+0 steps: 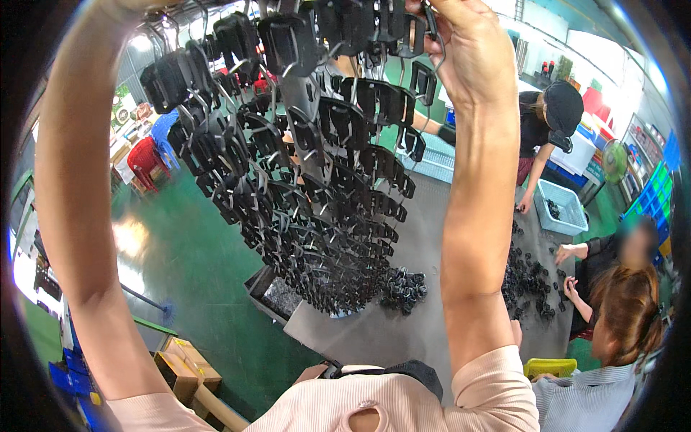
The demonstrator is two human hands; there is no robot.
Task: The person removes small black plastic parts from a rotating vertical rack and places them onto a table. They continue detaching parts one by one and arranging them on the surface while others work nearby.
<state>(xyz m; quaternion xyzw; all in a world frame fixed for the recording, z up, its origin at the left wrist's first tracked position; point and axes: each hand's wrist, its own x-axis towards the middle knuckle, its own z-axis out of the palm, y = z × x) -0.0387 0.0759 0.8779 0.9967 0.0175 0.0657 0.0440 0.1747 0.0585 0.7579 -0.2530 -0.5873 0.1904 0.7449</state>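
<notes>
black plastic parts (pixel 338 122) hang in dense rows on wire hooks from a tall rack (pixel 302 93) raised in front of the person, above a grey tabletop (pixel 425 216). the right hand (pixel 468 50) is up at the top of the rack, its fingers curled closed around one of the parts and its thin wire hook (pixel 439 43). the left hand (pixel 144 3) reaches past the upper edge of the view, so whether its grip is closed on anything cannot be told; it seems to be up at the rack's top.

to do this well, the part wants lifting straight along its hook, not sideways, so the neighbouring pieces do not swing or slip off. a steadying hold on the rack would help.

more loose black parts (pixel 529 277) lie piled on the tabletop, where other people sit sorting near a pale blue basket (pixel 568 216). a grey bin (pixel 270 291) stands below the rack on the green floor (pixel 194 252).
</notes>
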